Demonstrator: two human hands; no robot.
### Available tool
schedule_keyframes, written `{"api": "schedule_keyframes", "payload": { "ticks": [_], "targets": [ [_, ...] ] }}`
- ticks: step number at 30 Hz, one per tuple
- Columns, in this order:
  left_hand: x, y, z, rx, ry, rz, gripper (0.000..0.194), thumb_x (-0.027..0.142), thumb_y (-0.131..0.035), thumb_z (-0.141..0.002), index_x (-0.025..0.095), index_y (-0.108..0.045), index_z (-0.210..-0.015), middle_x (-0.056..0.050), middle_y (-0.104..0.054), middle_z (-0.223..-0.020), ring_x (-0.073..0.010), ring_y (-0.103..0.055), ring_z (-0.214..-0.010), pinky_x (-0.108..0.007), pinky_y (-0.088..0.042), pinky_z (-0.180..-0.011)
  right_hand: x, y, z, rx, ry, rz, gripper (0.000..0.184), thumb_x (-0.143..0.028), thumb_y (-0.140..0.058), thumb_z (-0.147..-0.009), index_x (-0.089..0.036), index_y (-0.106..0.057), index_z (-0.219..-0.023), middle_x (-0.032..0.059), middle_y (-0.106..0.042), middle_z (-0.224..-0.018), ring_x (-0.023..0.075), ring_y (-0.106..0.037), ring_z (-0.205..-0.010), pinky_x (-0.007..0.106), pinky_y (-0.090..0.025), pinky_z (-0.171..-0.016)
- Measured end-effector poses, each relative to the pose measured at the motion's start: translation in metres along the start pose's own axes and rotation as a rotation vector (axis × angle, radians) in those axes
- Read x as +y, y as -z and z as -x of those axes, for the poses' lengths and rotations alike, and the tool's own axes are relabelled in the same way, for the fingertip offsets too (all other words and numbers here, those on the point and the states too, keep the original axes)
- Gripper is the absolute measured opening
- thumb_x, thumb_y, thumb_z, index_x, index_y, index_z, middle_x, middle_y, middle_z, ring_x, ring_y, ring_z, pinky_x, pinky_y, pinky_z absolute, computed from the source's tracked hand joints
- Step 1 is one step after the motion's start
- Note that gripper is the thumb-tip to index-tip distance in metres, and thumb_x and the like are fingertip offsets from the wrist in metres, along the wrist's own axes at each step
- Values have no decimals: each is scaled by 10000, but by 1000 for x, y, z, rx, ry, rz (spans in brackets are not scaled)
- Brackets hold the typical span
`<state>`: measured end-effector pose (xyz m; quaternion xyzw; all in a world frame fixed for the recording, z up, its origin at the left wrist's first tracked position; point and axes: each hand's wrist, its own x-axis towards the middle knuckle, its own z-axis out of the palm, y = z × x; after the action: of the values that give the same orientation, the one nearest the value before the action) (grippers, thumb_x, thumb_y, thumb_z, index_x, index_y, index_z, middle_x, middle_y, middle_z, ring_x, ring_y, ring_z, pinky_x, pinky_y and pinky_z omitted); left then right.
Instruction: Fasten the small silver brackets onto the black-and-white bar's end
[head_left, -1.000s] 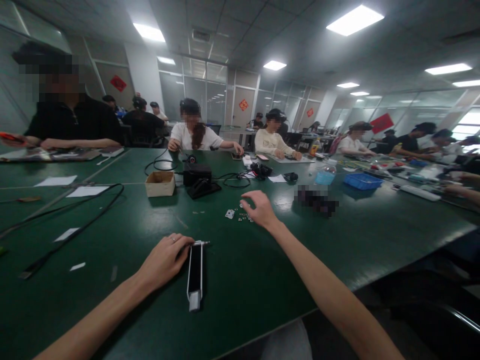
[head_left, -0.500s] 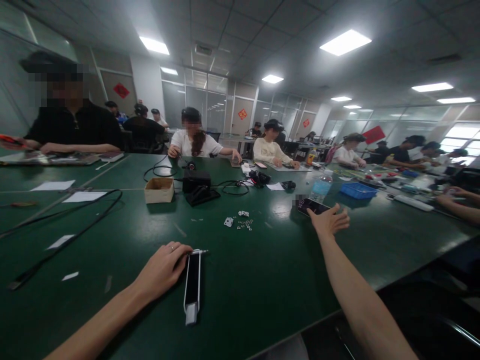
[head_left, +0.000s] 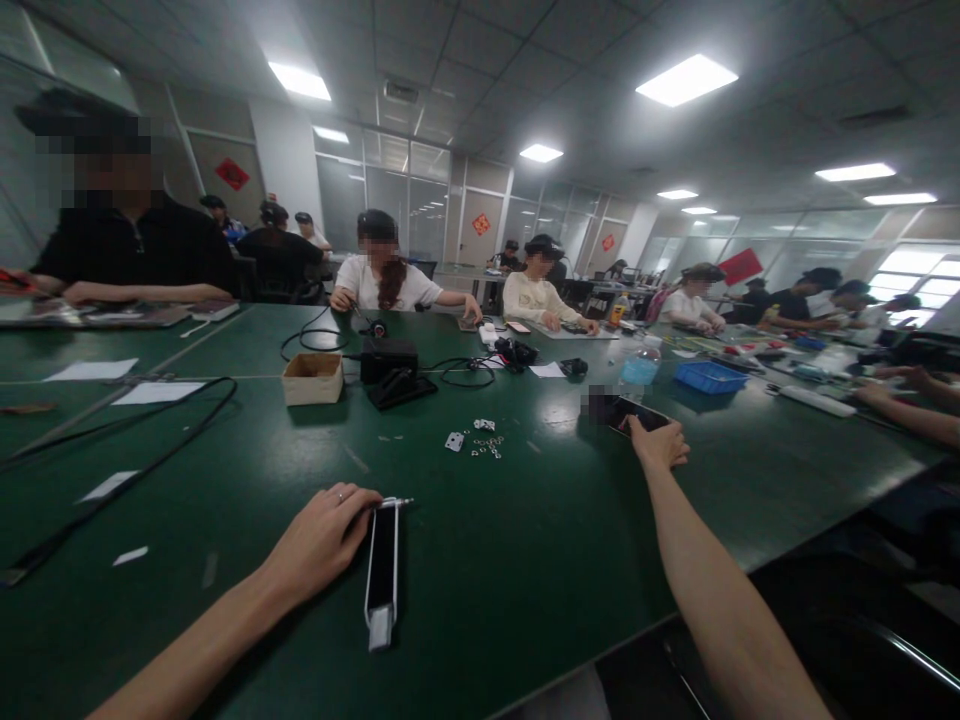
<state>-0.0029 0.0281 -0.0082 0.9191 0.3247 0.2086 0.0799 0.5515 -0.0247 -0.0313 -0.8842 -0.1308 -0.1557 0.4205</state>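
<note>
My left hand (head_left: 330,520) lies low on the green table, fingers together and bent over one end of a thin metal rod (head_left: 400,501) that looks like a small screwdriver. The rod lies across the top of a long, narrow black thing with white edges (head_left: 382,575) and a pale block at its near end. Out to the right, my right hand (head_left: 661,445) has its fingers curled at the near right edge of a dark phone (head_left: 637,412), thumb on the screen. Between the hands, farther off, lie two small metal plates (head_left: 454,441) and several tiny rings (head_left: 491,445).
A small cardboard box (head_left: 312,380) stands beside a black device on a stand (head_left: 390,362), with cables around it. A clear bottle with blue contents (head_left: 640,366) and a blue tray (head_left: 710,377) are beyond the phone. Several people sit around the table.
My right hand's spread fingers have curled in at the phone's edge, and its thumb now lies on the screen. My left hand has stayed by the rod. The view has shifted slightly.
</note>
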Motion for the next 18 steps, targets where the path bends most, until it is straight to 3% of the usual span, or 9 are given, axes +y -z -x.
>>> {"api": "schedule_keyframes", "payload": {
  "ticks": [12,18],
  "targets": [
    [3,3,0,-4,6,-9,300,222,-357,-885,188,-612,-1040,-72,-651,-959,-216,-594,-868,-357,-474,-772,-7,9,3,76,-208,-187,484,-522,-587,-698,-188,-520,-1042,187,-541,-1206,367,-421,-1174,529,-302,-972],
    [2,1,0,6,3,-16,308,227,-347,-887,183,-614,-1034,-75,-654,-970,-219,-599,-880,-358,-473,-780,-25,28,10,206,-291,-372,305,-371,-523,-764,-185,-488,-1003,169,-560,-1126,372,-413,-1180,562,-275,-989]
  ]
}}
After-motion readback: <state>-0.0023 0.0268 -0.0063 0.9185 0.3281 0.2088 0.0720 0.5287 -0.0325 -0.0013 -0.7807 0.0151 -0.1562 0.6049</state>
